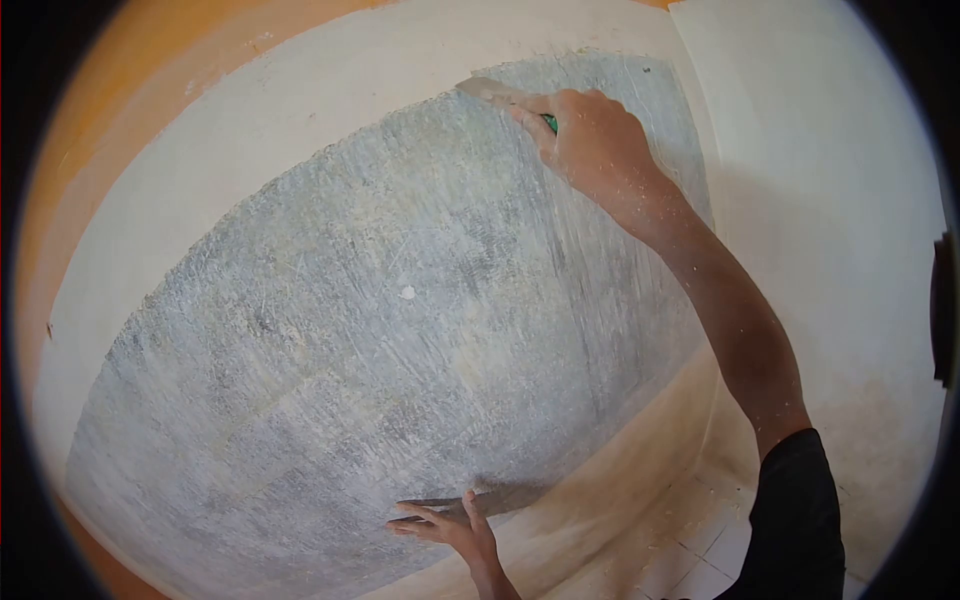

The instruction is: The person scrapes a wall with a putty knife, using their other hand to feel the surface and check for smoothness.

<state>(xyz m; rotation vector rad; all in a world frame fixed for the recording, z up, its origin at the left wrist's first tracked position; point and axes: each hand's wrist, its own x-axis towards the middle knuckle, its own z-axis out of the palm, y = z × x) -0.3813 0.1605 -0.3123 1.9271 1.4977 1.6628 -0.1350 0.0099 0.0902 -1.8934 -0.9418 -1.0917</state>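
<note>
Reaching high across a large grey patch of wall (400,360), gripping a scraper (490,92) in the right hand (597,132), with fingers curled around a green handle (550,123) mostly hidden from view. Set at the patch's upper edge, right where rough grey meets the pale coating (330,110); too fine to tell whether biting under that layer or only resting against it. Below, near the lower edge, reaching in with the left hand (450,530), spread at the fingers and gripping nothing visible, apparently steadying against the surface, though impossible to say how firmly. Scratched and streaked across the grey, with one small white spot (406,292) near the middle. Judging from the tool's place, in the midst of scraping along the border, with a broad pale band left between grey and orange paint (130,110). Calling next, most likely, for a low angle, a firm push into the pale edge and short strokes along it. Flecked with pale specks on the right forearm (740,320), above a dark sleeve (800,510).
</note>
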